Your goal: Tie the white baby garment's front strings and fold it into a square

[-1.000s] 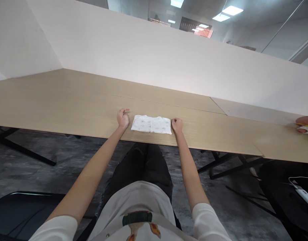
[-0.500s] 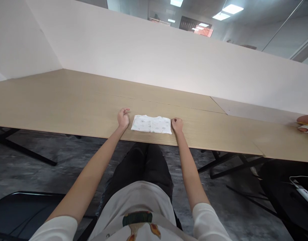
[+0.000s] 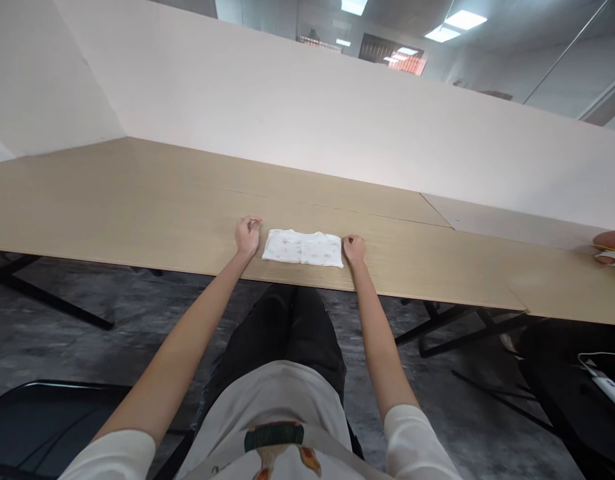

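Note:
A small white garment (image 3: 303,249) with a fine scattered print lies folded into a flat rectangle on the tan table (image 3: 152,200). Its far edge dips in the middle like a neckline, and a vertical line runs down its centre. Just off its left end is my left hand (image 3: 248,235), fingers curled in and nothing visible in them. My right hand (image 3: 355,248) rests as a loose fist on the tabletop, right beside the garment's right end. Whether its knuckles touch the cloth, I cannot tell.
A white partition (image 3: 267,113) rises along the table's far side. At the far right edge lie a brown round object (image 3: 610,239) and a white patterned item. A black chair (image 3: 52,420) stands at lower left; a white power strip (image 3: 610,388) lies at lower right.
My left hand's fingers have drawn closer together, and the hand has barely shifted. The right hand and the garment stay in place.

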Demonstrator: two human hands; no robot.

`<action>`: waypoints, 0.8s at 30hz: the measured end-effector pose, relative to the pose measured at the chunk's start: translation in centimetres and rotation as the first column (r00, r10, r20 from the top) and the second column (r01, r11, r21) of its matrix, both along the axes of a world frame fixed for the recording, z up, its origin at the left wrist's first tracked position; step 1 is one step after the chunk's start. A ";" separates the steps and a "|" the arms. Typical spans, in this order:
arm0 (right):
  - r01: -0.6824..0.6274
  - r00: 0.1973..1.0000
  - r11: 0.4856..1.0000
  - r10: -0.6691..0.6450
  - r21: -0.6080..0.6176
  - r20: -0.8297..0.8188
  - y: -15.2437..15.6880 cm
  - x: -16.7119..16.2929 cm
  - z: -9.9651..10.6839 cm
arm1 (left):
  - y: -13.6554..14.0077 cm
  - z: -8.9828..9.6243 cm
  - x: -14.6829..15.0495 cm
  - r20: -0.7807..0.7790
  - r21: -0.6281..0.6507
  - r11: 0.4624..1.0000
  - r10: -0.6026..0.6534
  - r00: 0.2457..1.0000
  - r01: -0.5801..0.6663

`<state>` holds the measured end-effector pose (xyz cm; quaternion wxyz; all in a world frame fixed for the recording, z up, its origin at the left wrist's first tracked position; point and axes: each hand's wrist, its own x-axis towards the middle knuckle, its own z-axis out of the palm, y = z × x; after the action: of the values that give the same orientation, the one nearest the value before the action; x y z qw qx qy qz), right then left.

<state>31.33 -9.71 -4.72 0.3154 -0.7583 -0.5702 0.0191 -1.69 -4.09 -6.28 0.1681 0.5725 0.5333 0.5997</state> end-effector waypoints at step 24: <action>0.005 1.000 1.000 -0.005 -0.007 -0.002 0.0 0.0 0.1 | -0.3 0.5 0.2 -0.061 -0.049 0.997 -0.068 0.996 0.065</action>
<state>31.29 -9.76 -4.67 0.3136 -0.7607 -0.5679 0.0211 -1.47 -4.35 -5.75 0.1846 0.6043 0.5329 0.5628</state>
